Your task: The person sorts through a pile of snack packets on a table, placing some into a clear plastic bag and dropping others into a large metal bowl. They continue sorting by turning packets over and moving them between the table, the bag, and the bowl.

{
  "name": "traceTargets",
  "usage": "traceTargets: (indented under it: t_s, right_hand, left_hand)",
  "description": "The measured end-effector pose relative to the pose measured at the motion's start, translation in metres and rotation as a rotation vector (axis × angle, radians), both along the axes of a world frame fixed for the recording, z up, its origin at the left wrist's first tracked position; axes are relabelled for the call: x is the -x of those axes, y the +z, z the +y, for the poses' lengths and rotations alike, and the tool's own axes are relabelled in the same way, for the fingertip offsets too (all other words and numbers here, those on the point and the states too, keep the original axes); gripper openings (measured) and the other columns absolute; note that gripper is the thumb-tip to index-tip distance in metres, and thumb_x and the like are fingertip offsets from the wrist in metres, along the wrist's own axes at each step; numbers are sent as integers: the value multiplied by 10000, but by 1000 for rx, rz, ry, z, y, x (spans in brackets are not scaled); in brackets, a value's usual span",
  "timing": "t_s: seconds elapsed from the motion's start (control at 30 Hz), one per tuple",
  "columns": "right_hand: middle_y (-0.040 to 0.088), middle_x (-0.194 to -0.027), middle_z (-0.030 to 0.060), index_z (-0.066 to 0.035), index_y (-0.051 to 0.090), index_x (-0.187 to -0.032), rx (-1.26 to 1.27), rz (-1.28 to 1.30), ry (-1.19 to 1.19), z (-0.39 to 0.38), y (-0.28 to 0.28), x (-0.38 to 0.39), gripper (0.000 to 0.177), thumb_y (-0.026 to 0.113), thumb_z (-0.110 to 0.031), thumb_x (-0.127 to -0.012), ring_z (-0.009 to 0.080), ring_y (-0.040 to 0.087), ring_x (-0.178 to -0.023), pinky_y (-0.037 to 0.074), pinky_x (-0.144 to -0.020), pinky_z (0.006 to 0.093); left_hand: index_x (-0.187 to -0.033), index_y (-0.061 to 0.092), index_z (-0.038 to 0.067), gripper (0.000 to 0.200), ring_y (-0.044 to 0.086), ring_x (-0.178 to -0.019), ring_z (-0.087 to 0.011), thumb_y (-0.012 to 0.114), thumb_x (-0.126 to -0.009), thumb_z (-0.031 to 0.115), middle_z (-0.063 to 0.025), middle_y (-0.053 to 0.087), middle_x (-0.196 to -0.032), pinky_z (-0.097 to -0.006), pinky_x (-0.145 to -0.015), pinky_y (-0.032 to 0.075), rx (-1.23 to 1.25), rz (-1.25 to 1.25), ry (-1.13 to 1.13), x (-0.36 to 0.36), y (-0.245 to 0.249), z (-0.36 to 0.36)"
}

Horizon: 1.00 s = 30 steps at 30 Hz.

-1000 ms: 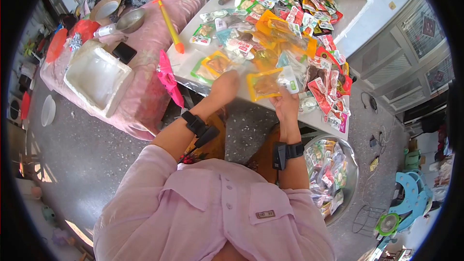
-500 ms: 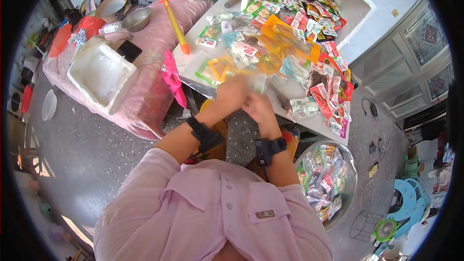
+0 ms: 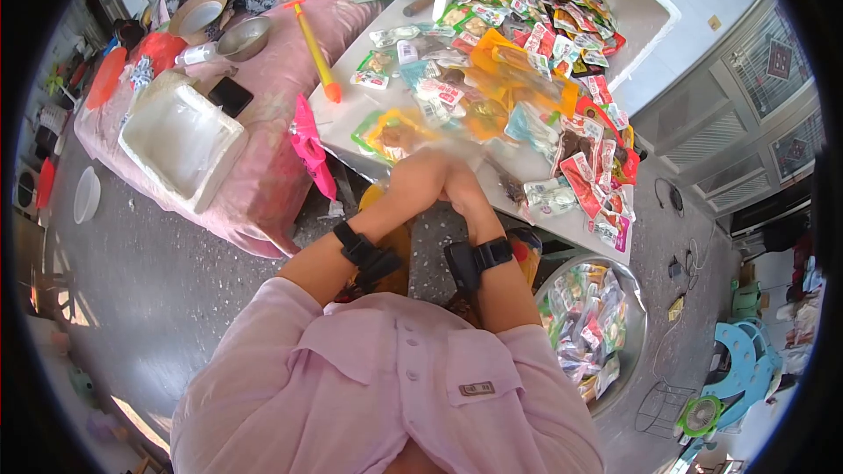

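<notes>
My left hand (image 3: pixel 418 177) and my right hand (image 3: pixel 460 183) are together over the near edge of the white table (image 3: pixel 349 133). Their fingers are smeared by motion, and a pale blur lies just beyond them; whether they hold anything cannot be made out. Left of the hands lies a green and orange packet (image 3: pixel 386 133). Beyond them are clear and orange bags (image 3: pixel 487 114) with small packets among them. Red and white packets (image 3: pixel 590 177) lie in a heap at the table's right side.
A white foam box (image 3: pixel 645 13) full of packets stands at the back. A metal basin (image 3: pixel 639 333) of packets is at the lower right. On the pink-covered bed (image 3: pixel 263 145) sit a white foam tray (image 3: pixel 230 147), a phone (image 3: pixel 230 96) and a metal bowl (image 3: pixel 245 38). A pink bag (image 3: pixel 311 149) hangs beside the table.
Both hands have come closer together and turned, with the right wrist rotated. The view has shifted slightly. The packets on the table look the same.
</notes>
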State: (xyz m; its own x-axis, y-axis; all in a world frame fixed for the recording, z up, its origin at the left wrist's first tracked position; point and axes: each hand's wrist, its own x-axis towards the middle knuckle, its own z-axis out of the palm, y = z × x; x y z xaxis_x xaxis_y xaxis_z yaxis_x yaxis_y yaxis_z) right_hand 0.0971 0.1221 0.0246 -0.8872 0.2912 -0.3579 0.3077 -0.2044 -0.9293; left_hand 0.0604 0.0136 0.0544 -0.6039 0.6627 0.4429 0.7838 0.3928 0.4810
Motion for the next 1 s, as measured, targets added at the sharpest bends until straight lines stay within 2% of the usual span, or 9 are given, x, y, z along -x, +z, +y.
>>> traceTargets:
  t_s: [0.23, 0.33, 0.43, 0.53, 0.63, 0.73, 0.8, 0.87, 1.0]
  right_hand:
    - [537, -812, 48, -1, 509, -880, 55, 56, -78, -3, 9, 12, 156, 446, -122, -804, 138, 510, -639, 428, -489, 278]
    - [538, -722, 53, -21, 501, -829, 243, 103, 17, 0, 10, 12, 106, 417, -77, -798, 144, 532, -551, 452, -470, 253]
    - [537, -724, 33, -31, 508, -850, 59, 10, 109, 6, 23, -7, 115, 451, -106, -784, 115, 531, -562, 435, -482, 227]
    - [534, -717, 21, -41, 519, -854, -110, 8, 40, 27, 19, -21, 137, 488, -137, -762, 93, 520, -566, 414, -492, 208]
    - [536, -681, 3, -68, 543, -853, -266, 103, -207, 44, 27, -42, 160, 489, -193, -768, 89, 504, -584, 380, -482, 206]
    - [535, -670, 29, -35, 545, -840, -446, 215, -427, 86, 6, -57, 160, 496, -155, -746, 132, 509, -575, 398, -517, 241]
    - [542, -730, 86, 14, 524, -826, -955, 305, -552, 116, 2, -73, 161, 531, -96, -709, 168, 529, -638, 427, -582, 279]
    - [553, -786, 130, 6, 537, -839, -1111, 120, -558, 144, 4, -91, 179, 519, -107, -701, 240, 540, -723, 422, -650, 325]
    - [553, -883, 144, -25, 544, -886, -1273, 5, -644, 192, -5, -115, 248, 517, -170, -687, 304, 522, -840, 416, -707, 395]
  left_hand:
    - [-807, 513, 38, 118, 518, -720, -334, 484, -771, 146, -161, 528, -757, -384, -599, 417, -176, -130, 59, 4, -16, 2]
    - [-801, 509, 31, 104, 517, -722, -335, 487, -768, 127, -164, 525, -753, -379, -611, 418, -218, -128, 67, 10, -21, 0]
    - [-801, 509, 31, 95, 516, -713, -336, 490, -760, 115, -165, 524, -751, -374, -613, 421, -172, -164, 56, 14, -27, -2]
    - [-800, 510, 35, 94, 515, -709, -341, 496, -749, 112, -160, 523, -752, -379, -605, 420, -181, -156, 43, 14, -36, 1]
    - [-762, 505, 50, 89, 514, -677, -336, 491, -738, 135, -145, 517, -737, -415, -591, 419, -128, -128, 75, 10, -37, 2]
    - [-797, 518, 52, 98, 519, -704, -330, 508, -735, 127, -139, 523, -755, -397, -604, 418, -81, -114, 67, 10, -41, 1]
    - [-796, 522, 58, 100, 524, -704, -319, 508, -735, 136, -131, 526, -762, -396, -606, 421, -66, -104, 53, 11, -44, 1]
    - [-794, 524, 58, 99, 526, -707, -317, 507, -735, 136, -130, 526, -764, -395, -608, 422, -43, -97, 63, 11, -45, 2]
    - [-775, 518, 53, 99, 526, -699, -322, 494, -728, 137, -137, 521, -783, -403, -607, 434, 25, -94, 63, 12, -43, 4]
